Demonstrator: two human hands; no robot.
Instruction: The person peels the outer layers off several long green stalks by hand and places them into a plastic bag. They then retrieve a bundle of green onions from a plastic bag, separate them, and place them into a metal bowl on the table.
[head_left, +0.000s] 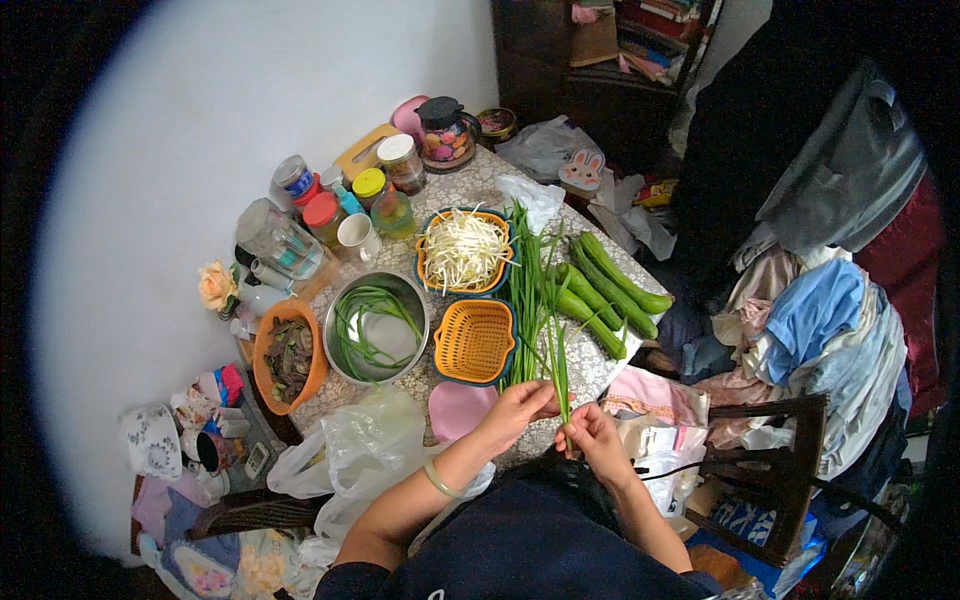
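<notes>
A few green chive stalks (559, 360) stand upright between my hands near the table's front edge. My right hand (598, 439) pinches their lower ends between thumb and fingers. Just above it, my left hand (529, 405) holds the same stalks, with some fingertips hidden behind them. Beyond lies a long bunch of chives (526, 300) on the table. To its left sits an orange basket in a blue outer bowl (472, 341), with nothing in it. A steel basin (379, 352) holds several loose, curled chives (367, 319).
Bean sprouts (466, 247) fill another orange basket. Several green cucumber-like vegetables (611, 292) lie at the right. Dark leaves sit in an orange bowl (316, 390). Jars (322, 214), a white mug (360, 236) and a glass pitcher (446, 135) line the wall. A wooden chair (780, 480) stands right.
</notes>
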